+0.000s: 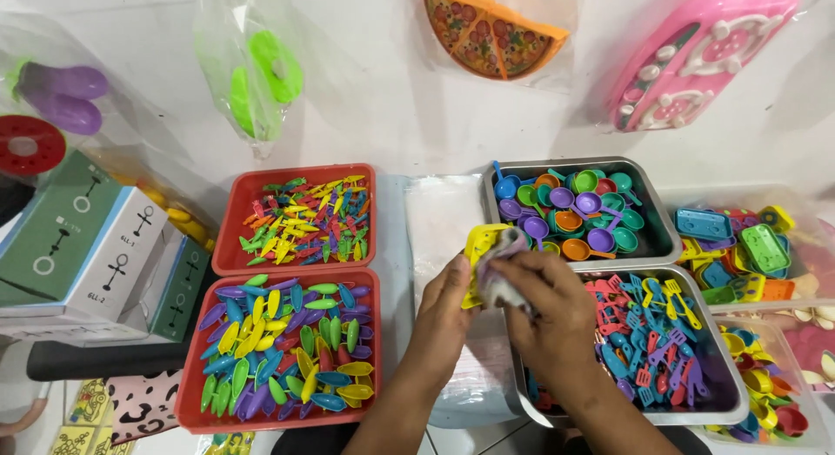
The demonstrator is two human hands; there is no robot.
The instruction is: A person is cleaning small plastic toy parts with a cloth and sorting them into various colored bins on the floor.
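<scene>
1. A small yellow toy tray (477, 244), flat plastic with raised edges, is showing between both hands, with a crumpled clear plastic bag (497, 281) bunched against it.
2. The left hand (448, 300) is sitting at the tray's lower left edge, its fingers curling up against the yellow plastic and pressing on it.
3. The right hand (544, 303) is closing over the bag and the tray's right side, fingers folded and pinching both; the tray is sticking out above and to the left of this grip.
4. Just beyond the right hand's knuckles, a metal tray (661, 237) is holding small coloured toy pans.
5. Under the right wrist, a second metal tray (726, 394) is holding blue, pink and yellow toy utensils.
6. Well to the left of the left hand, two red trays (228, 246) are holding coloured toy leaves and spoons.
7. Beneath both hands, a stack of clear bags (439, 216) is lying.
</scene>
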